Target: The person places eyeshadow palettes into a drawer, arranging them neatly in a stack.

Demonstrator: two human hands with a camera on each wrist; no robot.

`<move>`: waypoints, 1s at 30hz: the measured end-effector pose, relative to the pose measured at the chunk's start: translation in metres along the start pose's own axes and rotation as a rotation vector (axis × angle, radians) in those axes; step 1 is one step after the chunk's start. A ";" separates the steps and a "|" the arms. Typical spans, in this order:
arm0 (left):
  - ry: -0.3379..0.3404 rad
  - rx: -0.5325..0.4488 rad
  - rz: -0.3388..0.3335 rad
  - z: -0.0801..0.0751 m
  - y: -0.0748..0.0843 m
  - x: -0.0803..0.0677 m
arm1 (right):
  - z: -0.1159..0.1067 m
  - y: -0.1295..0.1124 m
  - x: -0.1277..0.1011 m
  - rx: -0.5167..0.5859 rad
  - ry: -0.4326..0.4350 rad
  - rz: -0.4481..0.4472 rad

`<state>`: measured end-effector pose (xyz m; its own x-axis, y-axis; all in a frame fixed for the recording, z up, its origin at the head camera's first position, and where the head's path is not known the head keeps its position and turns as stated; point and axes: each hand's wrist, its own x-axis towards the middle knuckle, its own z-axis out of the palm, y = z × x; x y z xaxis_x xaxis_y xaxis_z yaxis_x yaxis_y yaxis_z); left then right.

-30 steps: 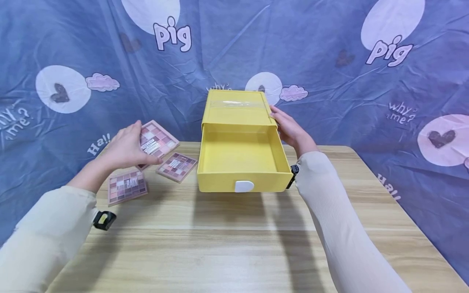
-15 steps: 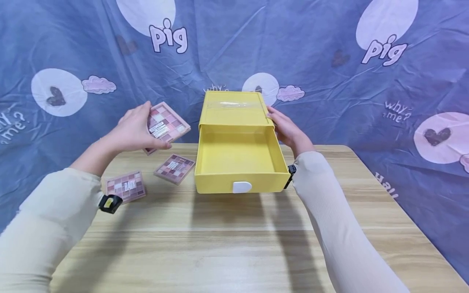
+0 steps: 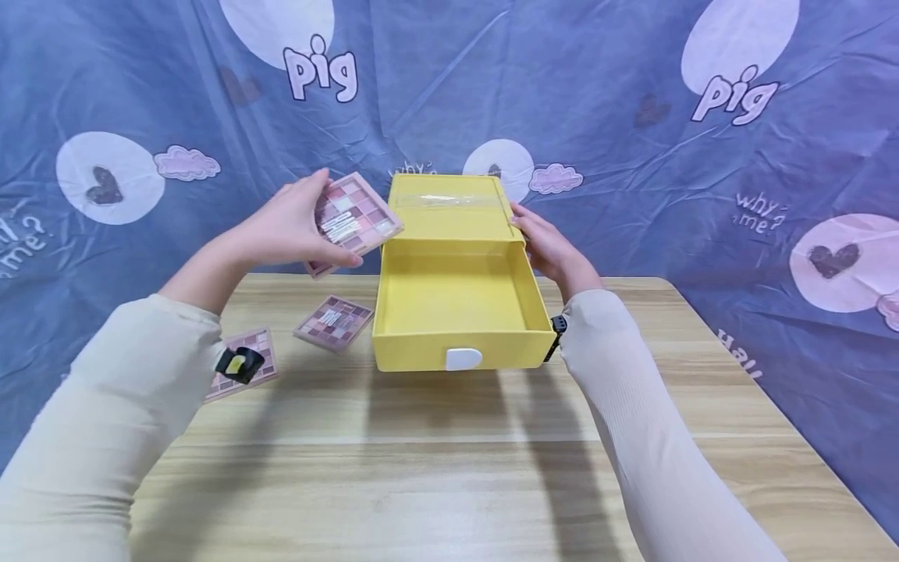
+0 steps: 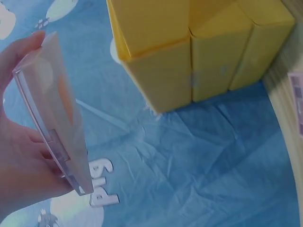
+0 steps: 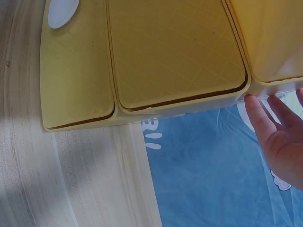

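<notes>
A yellow box (image 3: 449, 215) stands at the back of the wooden table (image 3: 449, 453), its drawer (image 3: 460, 308) pulled out and empty, a white tab on the drawer front. My left hand (image 3: 295, 226) holds a pink eyeshadow palette (image 3: 351, 222) in the air, just left of the box's top; the same palette (image 4: 52, 113) is seen edge-on in the left wrist view. My right hand (image 3: 544, 242) rests with straight fingers (image 5: 258, 116) against the right side of the box (image 5: 265, 38).
Two more pink palettes lie on the table left of the drawer: one (image 3: 334, 321) close to it, one (image 3: 242, 375) partly behind my left sleeve. A blue printed cloth (image 3: 632, 117) hangs behind and around the table.
My left hand has lifted one palette off the table and carried it up and right toward the box. The right hand and the box have stayed put.
</notes>
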<state>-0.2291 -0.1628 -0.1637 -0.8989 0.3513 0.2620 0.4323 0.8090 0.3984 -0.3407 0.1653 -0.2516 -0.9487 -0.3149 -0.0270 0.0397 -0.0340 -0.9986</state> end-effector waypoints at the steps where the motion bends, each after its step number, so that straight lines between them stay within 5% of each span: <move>1: -0.005 -0.012 0.009 0.002 0.002 0.002 | 0.000 0.000 0.000 -0.001 0.002 0.000; 14: -0.081 -0.107 0.131 0.022 0.027 0.018 | 0.001 -0.001 0.002 -0.008 0.022 0.010; 30: -0.222 -0.092 0.221 0.061 0.046 0.032 | 0.001 0.001 0.002 -0.006 0.042 0.017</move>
<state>-0.2427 -0.0856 -0.1907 -0.7722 0.6157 0.1572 0.6140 0.6592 0.4340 -0.3426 0.1634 -0.2529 -0.9604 -0.2750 -0.0457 0.0542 -0.0234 -0.9983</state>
